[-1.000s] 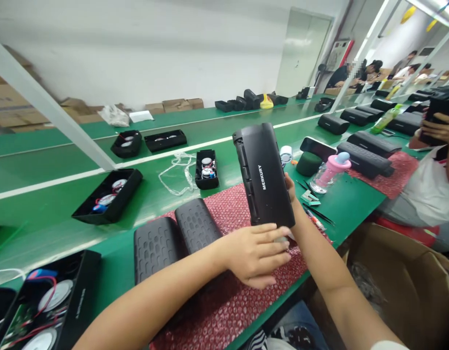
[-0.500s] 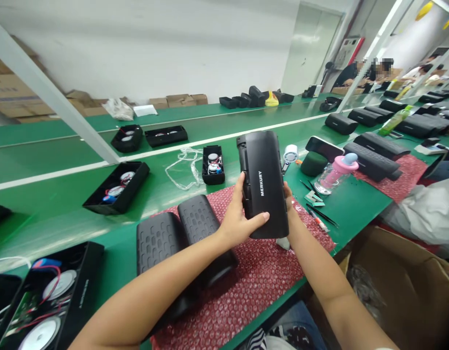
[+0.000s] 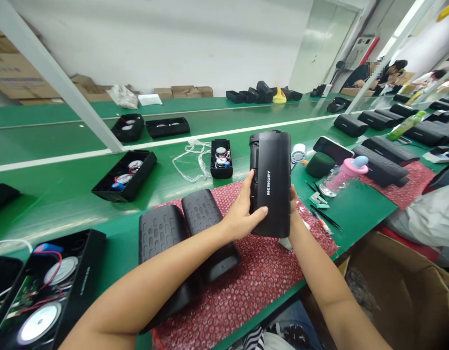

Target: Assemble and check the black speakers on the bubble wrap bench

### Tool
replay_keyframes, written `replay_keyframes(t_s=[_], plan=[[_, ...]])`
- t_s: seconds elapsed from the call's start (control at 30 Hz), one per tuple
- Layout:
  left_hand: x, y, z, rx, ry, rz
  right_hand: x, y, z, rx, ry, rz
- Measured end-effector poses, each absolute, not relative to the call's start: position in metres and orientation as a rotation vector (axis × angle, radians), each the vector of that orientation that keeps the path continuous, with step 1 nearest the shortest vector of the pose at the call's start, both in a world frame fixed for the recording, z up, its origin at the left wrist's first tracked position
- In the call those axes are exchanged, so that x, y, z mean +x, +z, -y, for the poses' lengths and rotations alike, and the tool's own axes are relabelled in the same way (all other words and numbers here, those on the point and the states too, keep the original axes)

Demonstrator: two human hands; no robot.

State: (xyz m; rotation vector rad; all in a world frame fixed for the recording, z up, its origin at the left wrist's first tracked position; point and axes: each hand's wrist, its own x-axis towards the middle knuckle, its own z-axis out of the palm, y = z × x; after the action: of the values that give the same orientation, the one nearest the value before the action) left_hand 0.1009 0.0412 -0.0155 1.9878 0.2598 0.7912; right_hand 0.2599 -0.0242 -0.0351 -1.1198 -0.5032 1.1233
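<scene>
A black speaker (image 3: 271,184) marked MERKURY stands on end between my two hands, raised above the red bubble wrap (image 3: 257,291). My left hand (image 3: 244,209) grips its left edge, the thumb lying across the front face. On the opposite side my right hand (image 3: 293,204) holds the edge, its fingers mostly hidden behind the casing. To the left lie two black speaker shells with a textured pattern: one shell (image 3: 164,231) is partly covered by my left forearm, the other shell (image 3: 202,209) is beside it.
Open housings with drivers and wires, such as one housing (image 3: 124,176) and another housing (image 3: 221,159), stand on the green bench (image 3: 180,192). To the right are a pink-lidded bottle (image 3: 343,177), a phone (image 3: 333,149) and tweezers (image 3: 328,218). A cardboard box (image 3: 403,287) sits below.
The view has shifted slightly, so most things appear a little further right. Both hands keep their hold on the speaker, which now looks more upright.
</scene>
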Motion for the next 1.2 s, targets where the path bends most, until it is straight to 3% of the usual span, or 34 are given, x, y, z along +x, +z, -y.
replay_keyframes(t_s=[0.17, 0.43, 0.8, 1.2], plan=[[0.107, -0.020, -0.041, 1.923, 0.929, -0.388, 0.259, -0.039, 0.024, -1.160, 1.053, 0.544], [0.104, -0.017, -0.044, 1.862, 0.837, -0.344, 0.260, -0.042, 0.023, -1.171, 0.970, 0.619], [0.098, 0.001, -0.071, 1.057, 0.739, -0.361, 0.216, 0.000, 0.051, -1.353, 0.488, 0.903], [0.075, -0.018, -0.103, 0.853, 0.566, -0.255, 0.207, 0.030, 0.010, -0.875, 1.085, 1.040]])
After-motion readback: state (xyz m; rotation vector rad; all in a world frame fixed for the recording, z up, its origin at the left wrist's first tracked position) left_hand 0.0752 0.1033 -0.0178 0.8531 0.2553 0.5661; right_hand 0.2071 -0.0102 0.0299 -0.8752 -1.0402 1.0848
